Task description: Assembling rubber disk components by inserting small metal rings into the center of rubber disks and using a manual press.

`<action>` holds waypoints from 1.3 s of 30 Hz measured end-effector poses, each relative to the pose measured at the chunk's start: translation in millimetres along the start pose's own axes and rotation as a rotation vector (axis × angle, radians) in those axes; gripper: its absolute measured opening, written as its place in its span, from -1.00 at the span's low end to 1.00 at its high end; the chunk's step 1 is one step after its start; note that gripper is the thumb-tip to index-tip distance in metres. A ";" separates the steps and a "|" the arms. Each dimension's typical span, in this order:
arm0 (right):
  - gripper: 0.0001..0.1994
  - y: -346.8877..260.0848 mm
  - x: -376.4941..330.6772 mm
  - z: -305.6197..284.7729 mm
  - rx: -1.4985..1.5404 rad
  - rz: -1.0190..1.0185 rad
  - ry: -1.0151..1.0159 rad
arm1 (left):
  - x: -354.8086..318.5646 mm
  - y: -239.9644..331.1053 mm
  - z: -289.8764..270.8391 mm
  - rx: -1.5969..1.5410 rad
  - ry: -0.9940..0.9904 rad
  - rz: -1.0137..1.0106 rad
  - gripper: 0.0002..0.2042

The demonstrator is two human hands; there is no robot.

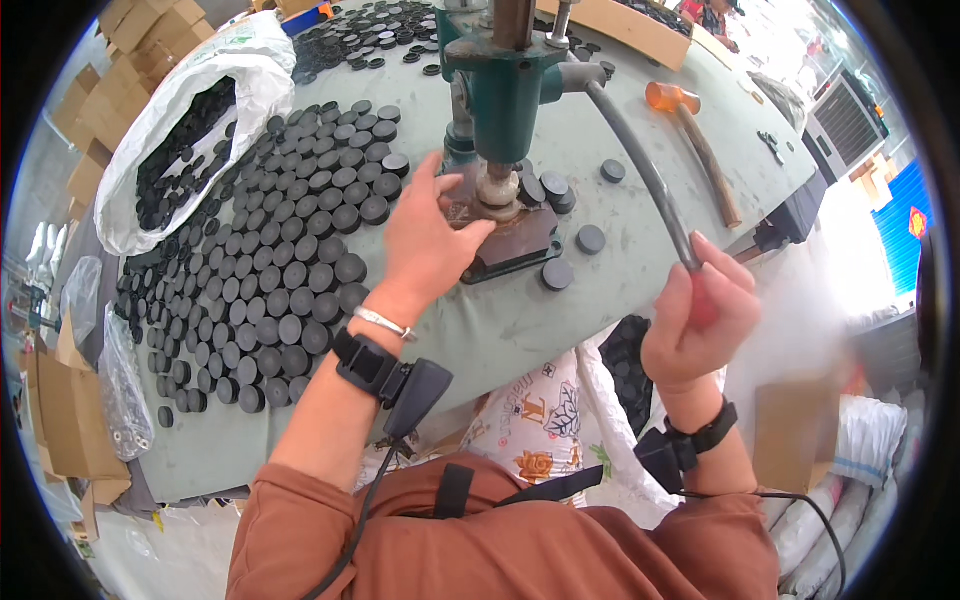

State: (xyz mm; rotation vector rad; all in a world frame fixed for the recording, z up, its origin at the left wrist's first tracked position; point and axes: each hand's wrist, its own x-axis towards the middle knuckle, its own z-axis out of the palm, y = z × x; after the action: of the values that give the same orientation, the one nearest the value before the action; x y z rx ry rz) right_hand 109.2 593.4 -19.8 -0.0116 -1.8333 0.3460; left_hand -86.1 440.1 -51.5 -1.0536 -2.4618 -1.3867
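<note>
Green-painted hand press point(503, 80), mounted on a grey-green table point(560, 320); dark base plate point(510, 245) beneath the ram.

Left hand point(425, 240): laid at the base plate, fingers spread and loosely curled, thumb and fingertips set against a small part under the ram; whether the part is pinched cannot be told.

Right hand point(700, 315): fingers clenched round the red grip at the end of the press lever point(640, 165), which is slanted down from the press head.

Black round caps point(290, 270): laid in dense rows on the table left of the press, just beside the left hand; a few loose ones are scattered right of the base plate.

White sack point(170, 120): open, filled with more caps, at far left.

Orange-headed mallet point(690, 130): laid on the table, well apart from both hands.
</note>
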 end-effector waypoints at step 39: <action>-0.91 -5.7 167.9 23.7 -0.076 -0.417 0.107 | 14.7 12.0 -9.0 0.030 -0.203 -0.009 -0.47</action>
State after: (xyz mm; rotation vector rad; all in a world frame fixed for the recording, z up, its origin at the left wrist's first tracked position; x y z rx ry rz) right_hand 39.0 613.6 133.4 0.2912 -1.6916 -0.0176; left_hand -91.5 444.5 -31.7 -1.2351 -2.6206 -1.2989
